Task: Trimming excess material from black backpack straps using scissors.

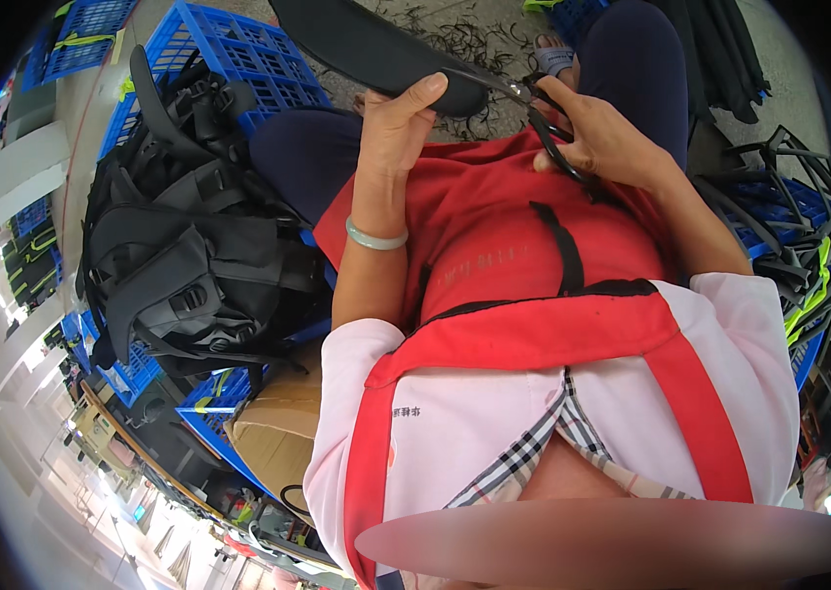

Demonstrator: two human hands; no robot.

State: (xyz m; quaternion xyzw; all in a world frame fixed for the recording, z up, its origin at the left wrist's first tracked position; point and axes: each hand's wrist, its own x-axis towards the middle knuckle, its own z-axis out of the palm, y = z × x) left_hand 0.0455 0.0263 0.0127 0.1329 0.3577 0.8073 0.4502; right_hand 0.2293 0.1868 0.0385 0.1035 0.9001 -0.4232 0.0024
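My left hand grips the rounded end of a long black padded strap, its thumb pressed on top. From there the strap runs up and left past the picture's upper edge. In my right hand is a pair of scissors with black handles, the fingers wrapped about them. The metal blades point left and reach the strap's edge near my left thumb. Whether the blades are parted cannot be made out. Both hands are above my lap, over a red apron.
Black backpacks or straps are piled to my left, by a blue plastic crate and a cardboard box. More black strips fill a blue crate on my right. Dark scraps litter the floor ahead.
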